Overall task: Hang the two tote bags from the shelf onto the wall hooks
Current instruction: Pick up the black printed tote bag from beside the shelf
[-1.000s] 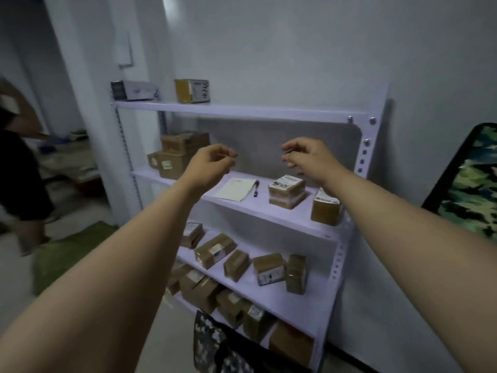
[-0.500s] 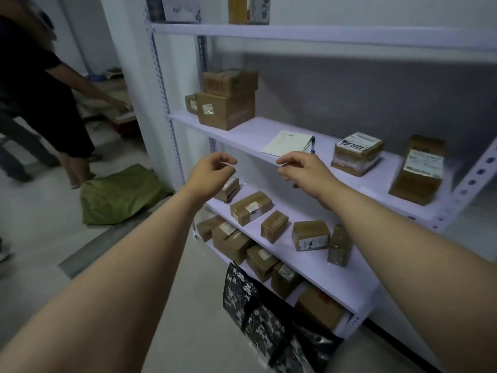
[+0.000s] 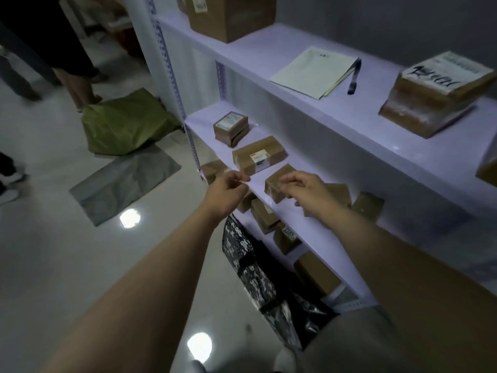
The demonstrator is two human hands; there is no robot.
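Head view, looking down along a pale lilac shelf unit (image 3: 317, 146) on the right. Both my arms are stretched out in front. Left hand (image 3: 226, 191) held over the near edge of the middle shelf, fingers curled in, thumb and forefinger tips pressed together; I cannot tell whether anything is pinched between them. Right hand (image 3: 304, 192) just beside it, apart from it, fingers loosely bent and slightly spread, over a small brown box (image 3: 277, 181); contact with the box I cannot tell. The camouflage tote bag (image 3: 250, 267) hangs or leans at the near lower front of the shelf unit, below both hands, black strap across it, touched by neither hand. I can make out only this one bag clearly; dark folds lie just right of it. Upper shelf: a notepad (image 3: 312, 71) with a pen (image 3: 353, 78) beside it, a labelled parcel (image 3: 433, 95) farther right. On the floor at left, a green bag (image 3: 126, 122) and a grey bag (image 3: 123, 184), with another person's legs (image 3: 78, 87) beyond.
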